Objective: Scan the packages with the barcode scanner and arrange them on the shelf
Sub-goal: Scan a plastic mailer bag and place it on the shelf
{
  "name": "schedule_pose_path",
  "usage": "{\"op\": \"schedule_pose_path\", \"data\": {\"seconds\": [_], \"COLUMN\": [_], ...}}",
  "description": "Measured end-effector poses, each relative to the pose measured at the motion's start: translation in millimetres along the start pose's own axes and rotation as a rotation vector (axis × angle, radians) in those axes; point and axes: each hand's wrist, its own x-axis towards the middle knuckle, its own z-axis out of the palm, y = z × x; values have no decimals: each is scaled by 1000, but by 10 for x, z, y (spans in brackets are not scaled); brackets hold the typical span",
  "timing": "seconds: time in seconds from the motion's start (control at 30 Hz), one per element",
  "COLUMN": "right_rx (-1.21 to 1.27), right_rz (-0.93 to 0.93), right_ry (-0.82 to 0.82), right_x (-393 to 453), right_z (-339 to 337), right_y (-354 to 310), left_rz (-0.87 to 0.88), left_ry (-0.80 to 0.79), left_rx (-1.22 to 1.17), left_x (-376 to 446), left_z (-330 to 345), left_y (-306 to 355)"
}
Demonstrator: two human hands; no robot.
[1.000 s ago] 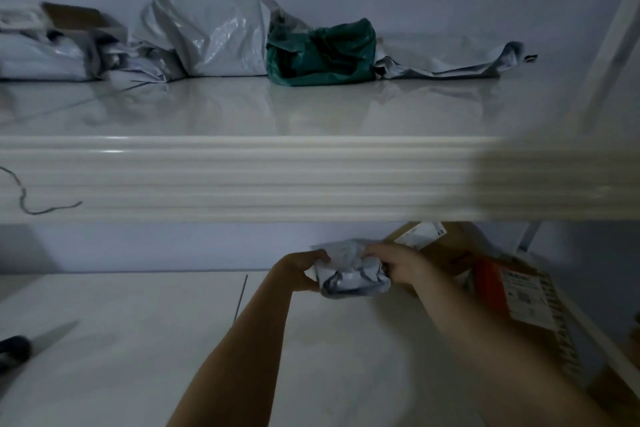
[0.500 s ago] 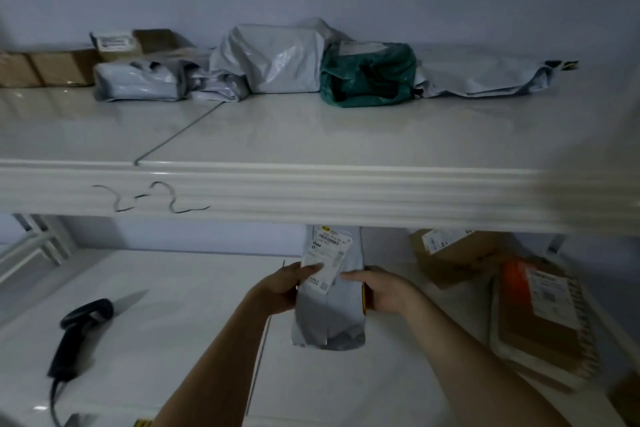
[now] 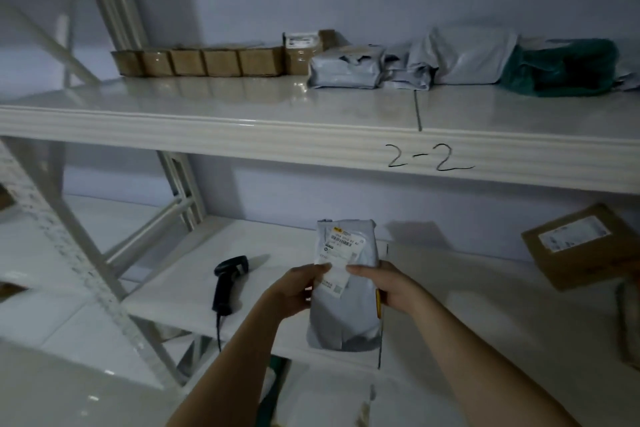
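Note:
I hold a grey plastic mailer package [image 3: 346, 315] upright in front of the lower shelf [image 3: 173, 302], its white barcode label [image 3: 337, 253] facing me. My left hand [image 3: 298, 291] pinches its left edge by the label. My right hand [image 3: 384, 286] grips its right edge, with something yellow showing under the palm. The black barcode scanner [image 3: 227, 279] lies on the lower shelf to the left of my hands, its cable hanging over the front edge. On the upper shelf [image 3: 242, 128], marked "2-2", stand a row of brown boxes [image 3: 197, 62], grey mailers [image 3: 346, 71] and a green package [image 3: 561, 71].
A brown cardboard box [image 3: 581, 246] with a label lies tilted on the lower shelf at the right. White diagonal braces of the rack frame [image 3: 69, 243] stand at the left. Something green [image 3: 273, 388] shows below the lower shelf's front edge.
The package has been unfolded from a crumpled bundle into an upright position with its label toward me. My view has swung left, bringing the scanner and the brown boxes into sight.

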Motion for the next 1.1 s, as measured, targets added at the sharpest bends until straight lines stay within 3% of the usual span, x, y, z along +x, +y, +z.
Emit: {"op": "schedule_pose_path", "data": {"seconds": [0.3, 0.57, 0.63, 0.7, 0.87, 1.1], "right_rx": [-33, -123, -145, -139, -146, -150], "right_rz": [4, 31, 56, 80, 108, 143], "right_ry": [37, 164, 186, 197, 237, 306], "right_x": [522, 1621, 1871, 2077, 2350, 2406], "right_z": [1042, 1438, 1486, 1514, 1533, 1506], "right_y": [-7, 30, 16, 9, -34, -13], "left_rz": [43, -94, -167, -304, -693, -744], "left_ry": [174, 627, 680, 659, 371, 232], "left_rx": [-51, 144, 177, 255, 416, 591], "left_x": [-160, 354, 485, 578, 814, 1106], "left_z": [-1058, -2006, -2239, -2420, -2601, -2746], "left_y": [148, 314, 390, 451, 486, 345]}}
